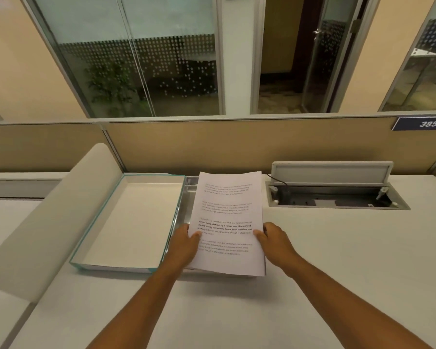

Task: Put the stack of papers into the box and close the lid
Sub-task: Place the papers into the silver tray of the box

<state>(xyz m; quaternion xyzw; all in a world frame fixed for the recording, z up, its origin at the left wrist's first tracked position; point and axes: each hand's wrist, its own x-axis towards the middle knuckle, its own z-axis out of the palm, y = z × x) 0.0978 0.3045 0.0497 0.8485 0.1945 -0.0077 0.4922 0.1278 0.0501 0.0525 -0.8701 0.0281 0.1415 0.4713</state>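
A stack of white printed papers [228, 212] is held above the desk, just right of the box. My left hand [185, 241] grips its left edge and my right hand [275, 239] grips its right edge, thumbs on top. The box [106, 238] is a shallow white tray with a teal rim, lying open and empty on the desk to the left of the papers. Under the papers a silvery piece [188, 197] lies beside the box; it may be the lid, but most of it is hidden.
A white divider panel [48, 217] slants along the left of the box. An open cable hatch [335, 195] with a raised flap sits in the desk at the back right. A tan partition [237, 144] closes the back.
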